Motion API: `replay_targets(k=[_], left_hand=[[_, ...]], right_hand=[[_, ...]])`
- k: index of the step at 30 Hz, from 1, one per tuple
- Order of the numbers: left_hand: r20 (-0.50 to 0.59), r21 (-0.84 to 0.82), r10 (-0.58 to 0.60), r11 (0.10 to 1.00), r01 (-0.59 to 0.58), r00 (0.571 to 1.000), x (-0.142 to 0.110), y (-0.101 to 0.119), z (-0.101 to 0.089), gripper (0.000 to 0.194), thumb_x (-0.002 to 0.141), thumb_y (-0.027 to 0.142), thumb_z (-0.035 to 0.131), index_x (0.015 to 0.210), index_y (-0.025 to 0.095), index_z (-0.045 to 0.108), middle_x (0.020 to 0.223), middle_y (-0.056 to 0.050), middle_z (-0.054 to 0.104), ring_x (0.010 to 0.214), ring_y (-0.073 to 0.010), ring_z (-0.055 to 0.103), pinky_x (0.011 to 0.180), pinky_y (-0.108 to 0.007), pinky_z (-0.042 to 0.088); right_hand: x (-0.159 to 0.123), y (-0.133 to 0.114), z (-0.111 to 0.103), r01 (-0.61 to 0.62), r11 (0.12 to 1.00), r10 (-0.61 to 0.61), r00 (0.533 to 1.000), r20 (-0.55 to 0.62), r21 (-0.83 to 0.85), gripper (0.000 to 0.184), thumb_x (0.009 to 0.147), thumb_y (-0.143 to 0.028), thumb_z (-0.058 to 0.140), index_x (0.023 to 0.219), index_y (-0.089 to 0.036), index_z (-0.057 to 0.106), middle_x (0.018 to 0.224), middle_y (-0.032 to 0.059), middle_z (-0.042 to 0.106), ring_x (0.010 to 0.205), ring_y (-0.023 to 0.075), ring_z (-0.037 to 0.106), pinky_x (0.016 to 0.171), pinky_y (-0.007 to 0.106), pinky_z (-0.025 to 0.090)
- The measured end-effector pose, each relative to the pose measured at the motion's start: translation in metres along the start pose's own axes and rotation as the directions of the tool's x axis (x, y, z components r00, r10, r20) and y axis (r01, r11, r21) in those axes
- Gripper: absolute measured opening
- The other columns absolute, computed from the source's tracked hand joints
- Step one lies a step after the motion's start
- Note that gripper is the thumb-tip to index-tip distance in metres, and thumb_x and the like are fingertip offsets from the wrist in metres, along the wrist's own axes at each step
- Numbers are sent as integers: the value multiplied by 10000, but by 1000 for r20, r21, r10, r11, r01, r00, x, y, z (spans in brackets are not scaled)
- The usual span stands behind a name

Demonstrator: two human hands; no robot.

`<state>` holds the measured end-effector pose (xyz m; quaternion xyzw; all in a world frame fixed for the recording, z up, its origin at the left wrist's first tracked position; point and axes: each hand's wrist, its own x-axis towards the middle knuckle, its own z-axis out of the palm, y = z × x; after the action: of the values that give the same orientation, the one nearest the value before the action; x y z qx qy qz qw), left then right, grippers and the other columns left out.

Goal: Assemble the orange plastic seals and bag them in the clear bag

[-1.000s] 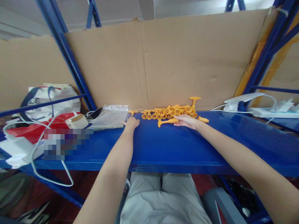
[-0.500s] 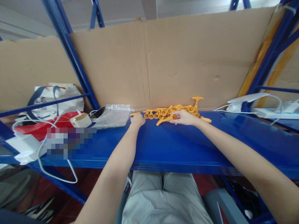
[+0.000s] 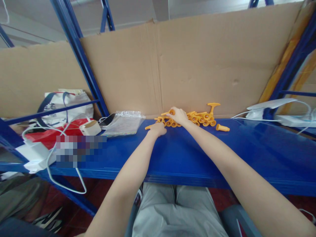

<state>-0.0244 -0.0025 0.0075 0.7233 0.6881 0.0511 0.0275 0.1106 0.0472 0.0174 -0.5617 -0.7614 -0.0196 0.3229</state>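
Observation:
Yellow plastic pieces with T-shaped handles and hollow, cup-like ends lie stacked in a pile [image 3: 202, 118] against the cardboard. My right hand [image 3: 180, 116] is closed around one T-handled piece [image 3: 172, 112], its round opening facing me, over the left part of the pile. Just left of it, my left hand [image 3: 158, 128] is closed on another T-handled piece [image 3: 147, 127]; only an end shows past the fingers. One T-handled piece [image 3: 213, 107] stands upright behind the pile. A loose yellow cone-shaped piece [image 3: 223, 127] lies to the right.
Cardboard [image 3: 209, 62] lines the back of the blue shelf [image 3: 187, 154]. To the left are a clear plastic bag [image 3: 125, 123], a phone [image 3: 108, 119], a white charger [image 3: 90, 127] and cables. A white power strip [image 3: 281, 120] lies at the right. Another person's leg shows at lower left.
My right hand has carried its yellow piece from the pile's front to its upper left. My left hand has closed on a T-handled piece and moved right, close to the other hand.

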Motion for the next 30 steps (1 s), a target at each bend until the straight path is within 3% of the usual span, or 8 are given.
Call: replay_targets(k=[2, 5, 11, 14, 17, 21, 25, 30], left_hand=[[68, -5, 64, 998, -64, 996, 1, 0, 1, 351, 866, 178, 480, 1108, 75, 712, 907, -190, 768, 873, -253, 746, 835, -330, 575], [101, -11, 120, 993, -119, 988, 5, -1, 3, 325, 869, 175, 447, 980, 63, 731, 870, -192, 764, 790, -237, 743, 765, -315, 592], [109, -27, 155, 988, -153, 982, 7, -2, 4, 287, 865, 185, 460, 876, 69, 722, 834, -171, 757, 715, -219, 728, 696, -304, 596], [129, -30, 169, 986, -166, 977, 6, -1, 3, 303, 886, 213, 449, 858, 79, 719, 825, -156, 753, 689, -205, 719, 660, -286, 589], [126, -32, 194, 981, -191, 973, 6, 1, 4, 308, 893, 218, 447, 857, 88, 723, 814, -148, 748, 675, -196, 714, 657, -277, 583], [118, -35, 218, 976, -215, 969, 9, 1, 7, 306, 896, 221, 448, 844, 99, 724, 788, -132, 739, 659, -190, 709, 666, -276, 576], [98, -60, 214, 976, -209, 972, 9, 1, 9, 277, 884, 214, 466, 809, 117, 715, 780, -115, 735, 647, -187, 699, 635, -265, 560], [88, -55, 218, 975, -214, 972, 5, 4, 8, 248, 860, 174, 484, 816, 128, 724, 795, -99, 740, 747, -196, 716, 716, -254, 560]], right_hand=[[-5, -4, 8, 81, 971, -56, 991, 118, -224, 440, 936, -451, 601, 1242, -139, 647, 1172, 211, 720, 1169, 342, 641, 994, 451, 402], [-9, -6, 16, 161, 912, -87, 975, 205, -377, 461, 969, -451, 546, 1234, -89, 654, 1147, 255, 716, 1175, 344, 639, 1038, 476, 319], [-7, -1, 25, 111, 911, -48, 985, 164, -397, 541, 1001, -485, 427, 1290, -75, 629, 1193, 275, 693, 1210, 384, 600, 1077, 565, 250], [-7, 2, 27, 98, 925, -42, 987, 158, -367, 615, 998, -443, 414, 1451, -34, 485, 1341, 300, 602, 1285, 396, 538, 1124, 623, 200], [-4, 7, 23, 125, 947, -63, 975, 212, -296, 690, 987, -452, 405, 1557, -69, 335, 1525, 261, 437, 1410, 398, 407, 1160, 673, 138], [-2, 17, 1, 199, 948, -138, 960, 242, -248, 694, 980, -462, 397, 1592, -155, 283, 1633, 160, 288, 1495, 364, 267, 1192, 661, 105], [-13, 34, -39, 232, 930, -168, 958, 231, -284, 614, 937, -384, 513, 1518, -197, 446, 1629, 121, 319, 1488, 369, 282, 1198, 635, 121], [-35, 79, -94, 24, 921, 107, 945, 310, -390, 535, 894, -454, 597, 1356, -185, 626, 1394, 177, 608, 1290, 394, 548, 1079, 578, 379]])
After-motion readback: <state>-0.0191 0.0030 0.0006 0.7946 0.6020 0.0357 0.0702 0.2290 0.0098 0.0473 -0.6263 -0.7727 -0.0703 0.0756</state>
